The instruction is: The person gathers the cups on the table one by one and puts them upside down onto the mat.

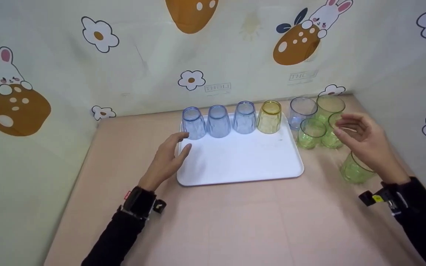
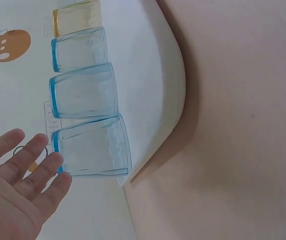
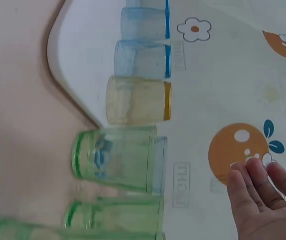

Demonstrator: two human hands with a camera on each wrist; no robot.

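Note:
Three blue glasses (image 1: 219,122) and a yellow glass (image 1: 269,120) stand upside down in a row along the back of a white tray (image 1: 240,162). My left hand (image 1: 165,159) is at the tray's left edge, fingers spread, holding nothing; its fingertips are near the leftmost blue glass (image 2: 92,150). To the tray's right stand several green glasses (image 1: 311,135) and one blue glass (image 1: 301,111), mouths up. Over this group is my right hand (image 1: 366,144), fingers loosely bent with nothing between them. It partly hides the nearest green glass (image 1: 355,171).
The tray lies on a light wooden-coloured table (image 1: 242,218). Behind and on both sides hangs a pale sheet (image 1: 142,81) printed with rabbits and flowers. The back row of glasses stands close to it.

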